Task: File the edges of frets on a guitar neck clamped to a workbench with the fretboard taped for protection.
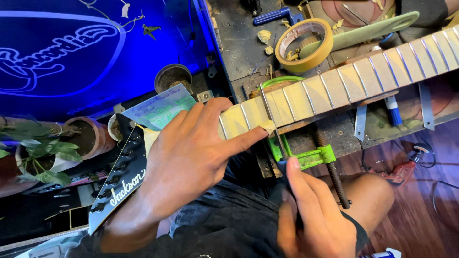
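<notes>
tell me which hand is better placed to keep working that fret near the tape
Right, I'd judge. The right hand already grips a dark tool laid across the guitar neck at the fret, while the left hand lies flat on the neck, forefinger pressing beside it.

One head-worn camera looks steeply down, close over the workbench (pixel 239 43).

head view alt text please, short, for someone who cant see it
A left hand presses a masked guitar neck near its black headstock, while the right hand holds a thin tool against a fret beside a green clamp. A tape roll lies above.
</notes>
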